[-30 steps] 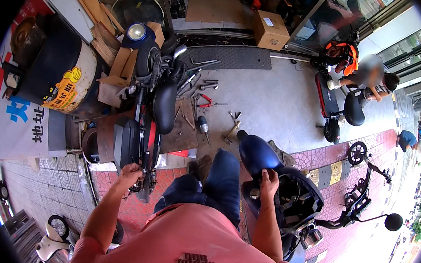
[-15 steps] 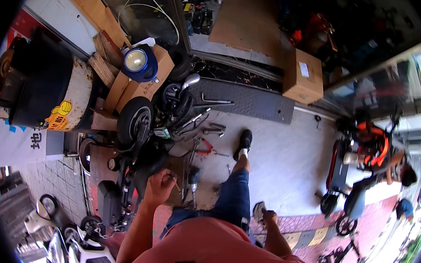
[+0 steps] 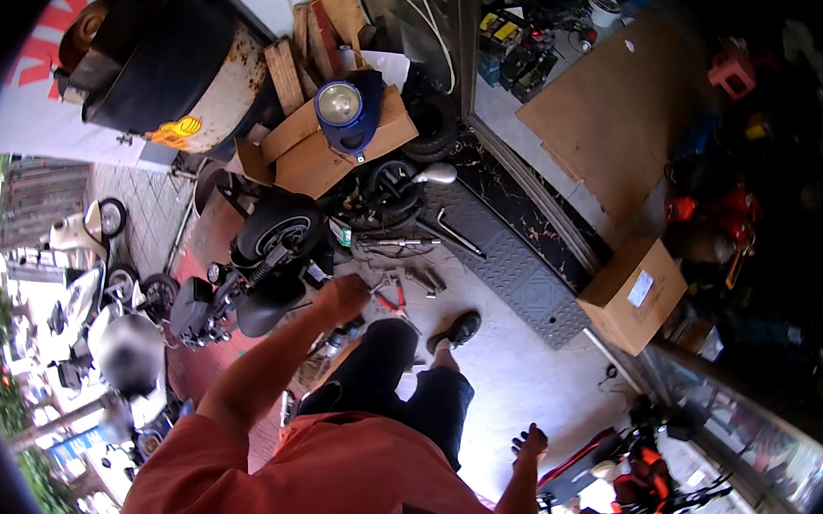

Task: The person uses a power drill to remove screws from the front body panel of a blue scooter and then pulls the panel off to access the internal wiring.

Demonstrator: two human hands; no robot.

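My left hand (image 3: 342,300) is closed in front of me, beside the dark seat of an overturned scooter (image 3: 270,305). Whatever its fingers hold, if anything, is too small to make out. Just beyond it on the ground lie red-handled pliers (image 3: 392,297) and some small metal parts (image 3: 424,279). Part of a power tool (image 3: 344,332) shows under my left forearm. Low at my right side, my right hand (image 3: 529,442) hangs with its fingers apart and holds nothing visible.
A cardboard box (image 3: 631,294) stands by the doorway, near a dark ramp plate (image 3: 513,266). A bent bar wrench (image 3: 459,234) lies on that plate. At left, a blue-rimmed lamp (image 3: 339,104) rests on an open carton (image 3: 302,161), near a rusty drum (image 3: 216,88). An orange-black scooter (image 3: 644,488) stands at right.
My view has swung left, so the doorway and box sit farther right. My left hand has moved forward toward the pliers. My right hand has come away from my rear shoe.
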